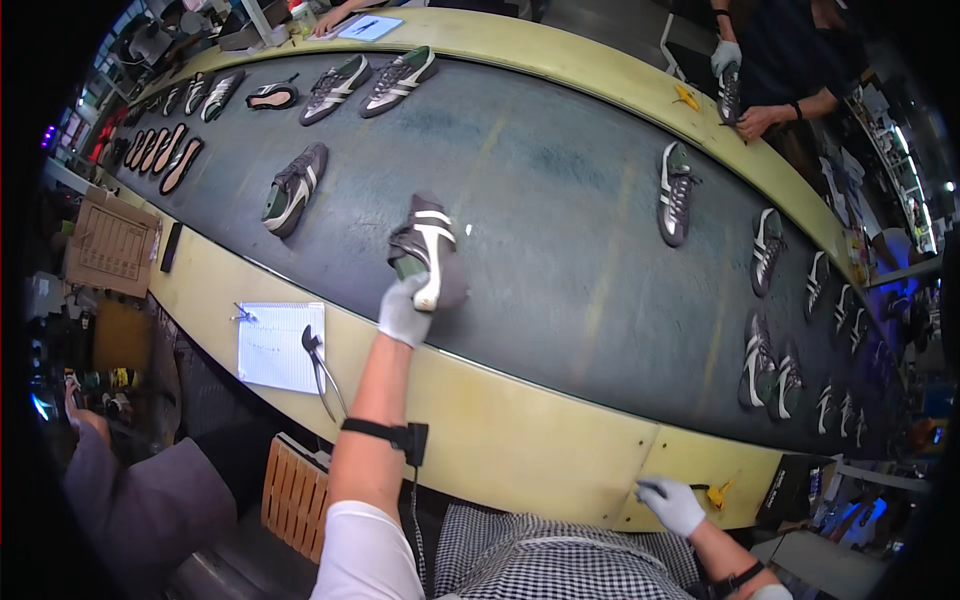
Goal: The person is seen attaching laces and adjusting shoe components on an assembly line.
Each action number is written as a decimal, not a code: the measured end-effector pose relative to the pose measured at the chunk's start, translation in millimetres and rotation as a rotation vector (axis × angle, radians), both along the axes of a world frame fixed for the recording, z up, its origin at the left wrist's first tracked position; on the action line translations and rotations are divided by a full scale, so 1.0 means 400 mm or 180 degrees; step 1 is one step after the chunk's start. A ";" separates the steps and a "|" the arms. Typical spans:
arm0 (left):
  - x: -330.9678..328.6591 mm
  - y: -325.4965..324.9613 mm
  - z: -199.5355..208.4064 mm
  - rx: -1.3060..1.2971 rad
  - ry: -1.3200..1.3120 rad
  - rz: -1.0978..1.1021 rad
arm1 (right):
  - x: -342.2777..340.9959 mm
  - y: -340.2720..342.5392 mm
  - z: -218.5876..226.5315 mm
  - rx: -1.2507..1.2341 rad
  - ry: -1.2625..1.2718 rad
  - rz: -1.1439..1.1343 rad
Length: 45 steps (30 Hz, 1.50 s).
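Observation:
My left hand [405, 312], in a white glove, is closed on the heel end of a dark grey sneaker [432, 245] with white stripes and a green lining. It is held over the dark belt, toe pointing away from me. My right hand [672, 503], gloved in white with dark fingertips, rests at the near ledge at the lower right, its fingers loosely apart with nothing seen in them. Beside it lies a small yellow tool [718, 495]. Left of the held shoe, another sneaker [296, 190] lies on the belt.
The belt [560, 230] carries sneakers [676, 195] on both sides and several insoles [180, 165] at far left. A lined sheet [275, 345] with pincers [315, 350] lies on the near ledge [520, 410]. A cardboard box [110, 243] stands left. Across, a co-worker handles a shoe [730, 95].

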State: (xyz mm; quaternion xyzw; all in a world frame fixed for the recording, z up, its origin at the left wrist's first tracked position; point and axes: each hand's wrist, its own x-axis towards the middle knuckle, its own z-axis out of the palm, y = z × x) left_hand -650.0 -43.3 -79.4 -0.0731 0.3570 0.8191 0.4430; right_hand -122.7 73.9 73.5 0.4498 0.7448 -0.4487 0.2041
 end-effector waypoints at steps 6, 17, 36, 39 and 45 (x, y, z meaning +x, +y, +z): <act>0.580 0.046 0.225 -0.0684 0.1912 -0.0417 | -0.160 0.036 0.037 -0.0021 0.1819 -0.0116; 1.240 0.049 0.164 -0.1690 0.3342 -0.1722 | 0.420 0.102 -0.024 -0.2473 0.2810 -0.2409; 1.482 0.275 0.067 -0.0377 0.4222 -0.3694 | 0.776 -0.240 -0.218 0.1036 0.0906 -0.1937; 1.470 0.273 0.165 -0.0844 0.4237 -0.3855 | 0.710 -0.205 -0.245 0.0970 0.0726 -0.1890; 1.449 0.165 0.123 -0.1242 0.4045 -0.3878 | 0.821 -0.123 -0.276 0.0772 0.1455 -0.2297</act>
